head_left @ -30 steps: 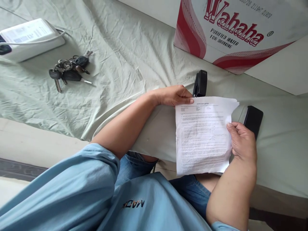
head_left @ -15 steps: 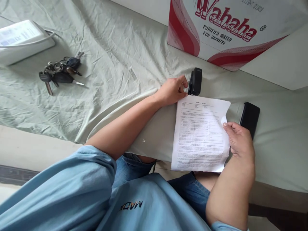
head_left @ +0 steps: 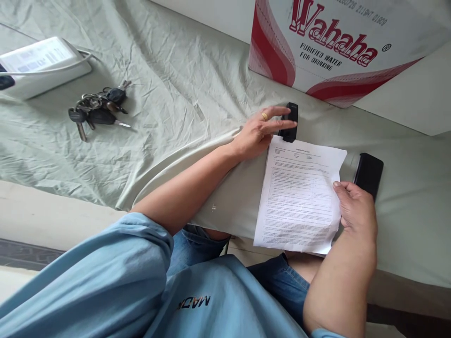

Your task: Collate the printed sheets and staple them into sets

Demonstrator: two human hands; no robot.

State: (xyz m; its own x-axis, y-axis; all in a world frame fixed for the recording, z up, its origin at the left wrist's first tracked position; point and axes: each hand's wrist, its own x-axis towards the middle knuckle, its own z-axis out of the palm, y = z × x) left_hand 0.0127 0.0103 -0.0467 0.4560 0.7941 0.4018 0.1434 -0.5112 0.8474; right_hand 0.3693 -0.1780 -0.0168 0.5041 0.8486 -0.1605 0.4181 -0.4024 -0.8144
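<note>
My left hand [head_left: 259,133] reaches to a black stapler [head_left: 289,135], two fingers stretched apart across its top. Its thumb is mostly hidden near the upper left corner of a printed paper sheet [head_left: 301,197]. The stapler's near end meets the sheet's top edge; whether the paper lies between its jaws I cannot tell. On the sheet's right edge, my right hand [head_left: 356,206] pinches the paper between thumb and fingers. The sheet is slightly creased, and its lower end hangs past the table's front edge.
A black phone-like object [head_left: 368,173] lies beside my right hand. Behind the stapler stands a red and white water carton [head_left: 338,70]. To the left are a bunch of keys [head_left: 98,109] and a white device with a cable [head_left: 45,65]. A pale green cloth [head_left: 183,84] covers the table.
My left fingers have uncurled and moved right onto the top of the stapler. The sheet has shifted slightly right, still in my right hand. The whole view has shifted a little.
</note>
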